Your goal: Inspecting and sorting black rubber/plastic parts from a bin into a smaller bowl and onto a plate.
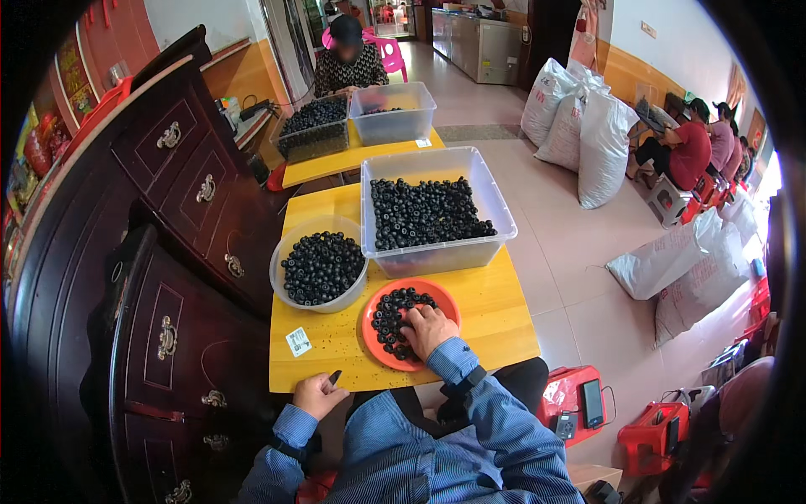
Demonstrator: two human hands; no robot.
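Observation:
My right hand (pixel 428 330) reaches into an orange plate (pixel 446 296), its fingers curled down among black round beads (pixel 390 317); its fingertips are partly hidden. At the table's near edge, my left hand (pixel 317 396) is closed on a small dark pointed piece (pixel 335 377), whose kind I cannot make out. Left of the plate stands a round clear tub (pixel 278 281) full of similar black beads (pixel 323 267). Behind it, a large clear rectangular bin (pixel 445 256) holds many more beads (pixel 428 210).
Across the yellow table (pixel 495 311), a person (pixel 351 57) sits behind two more clear bins (pixel 390 126). A dark wooden cabinet (pixel 193 336) borders the left. White sacks (pixel 604 147) and red stools (pixel 571 391) stand on the right, with other people (pixel 688 147) seated beyond.

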